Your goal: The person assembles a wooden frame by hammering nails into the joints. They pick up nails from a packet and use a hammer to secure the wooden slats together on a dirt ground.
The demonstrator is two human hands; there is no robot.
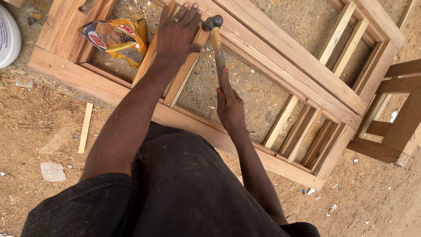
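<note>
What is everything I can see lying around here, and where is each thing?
wooden frame: one, light brown, flat on the sandy ground across the middle
slat: one, light brown, set aslant in the frame under the left hand
hammer: one, dark head on a wooden handle, head at the slat's top
crumpled bag: one, yellow and red, inside the frame at upper left
loose wood strip: one, pale, on the ground at left
white container: one, at the left edge, partly cut off
second wooden frame: one, brown, at right
left hand: one, flat on the slat
right hand: one, gripping the hammer handle
</note>
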